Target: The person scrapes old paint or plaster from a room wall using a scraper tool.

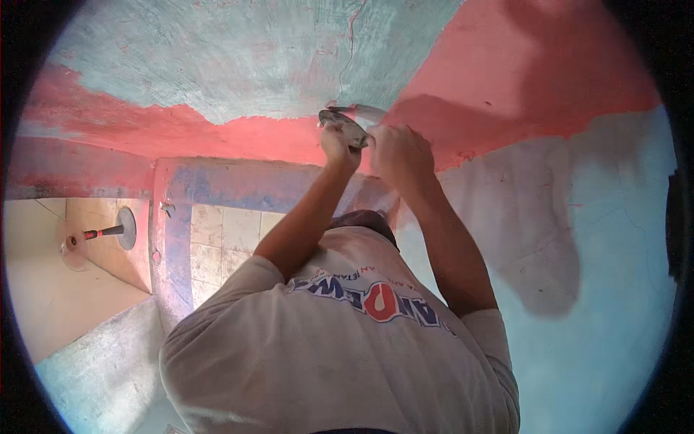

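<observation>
My left hand, fingers wrapped tight, grips a flat, grey, putty-smeared blade that tilts across in front of the wall. Close on its right is my right hand, closed and slightly blurred. A pale putty knife reaches left from it, its thin dark edge against the wall; the fingers hide its handle. Both hands are raised where the pink paint meets a grey-green coated patch. A thin crack runs down that patch toward the tools.
On the right the wall turns light blue, with a grey patch on it. White tiles show at left beyond a blue-pink frame. Farther left are a grey disc and a black and red handle.
</observation>
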{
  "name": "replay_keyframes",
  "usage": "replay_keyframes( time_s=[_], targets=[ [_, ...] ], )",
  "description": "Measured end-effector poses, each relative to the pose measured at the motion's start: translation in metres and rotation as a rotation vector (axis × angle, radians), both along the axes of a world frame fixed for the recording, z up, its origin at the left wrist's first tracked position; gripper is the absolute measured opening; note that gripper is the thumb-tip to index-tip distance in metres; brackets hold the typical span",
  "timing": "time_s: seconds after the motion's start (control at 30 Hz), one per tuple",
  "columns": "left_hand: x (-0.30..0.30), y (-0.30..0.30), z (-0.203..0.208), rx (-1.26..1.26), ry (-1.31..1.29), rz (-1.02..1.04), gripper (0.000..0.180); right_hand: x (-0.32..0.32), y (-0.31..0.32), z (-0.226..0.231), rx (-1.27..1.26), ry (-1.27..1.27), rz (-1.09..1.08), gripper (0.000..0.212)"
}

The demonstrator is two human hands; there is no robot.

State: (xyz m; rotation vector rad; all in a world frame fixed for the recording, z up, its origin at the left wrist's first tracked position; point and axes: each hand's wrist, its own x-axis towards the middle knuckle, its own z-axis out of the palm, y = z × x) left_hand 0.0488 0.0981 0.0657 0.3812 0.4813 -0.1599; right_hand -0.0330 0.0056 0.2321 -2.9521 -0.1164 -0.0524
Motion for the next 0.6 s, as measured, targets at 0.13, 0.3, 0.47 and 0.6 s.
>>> replay_keyframes(
  time_s=[0.13, 0.3, 0.47, 0.6],
  targets=[
    [-0.006, 0.004, 0.013, -0.008, -0.112, -0.053, 0.025, -0.002, 0.001, -0.004, -0.031, 0.068, 0.0, 0.017],
    [-0.002, 0.001, 0.006, -0.125, -0.139, -0.071, 0.034, -0.002, -0.005, -0.002, -0.045, -0.023, 0.0, 0.019],
    [-0.013, -0.014, 0.042, 0.024, -0.052, -0.006, 0.024, 0.002, -0.013, -0.004, -0.023, -0.015, -0.032, 0.022],
    [0.0, -0.005, 0.016, 0.06, -0.095, -0.119, 0.018, 0.004, -0.016, 0.011, -0.017, -0.007, -0.018, 0.021]
  ],
)
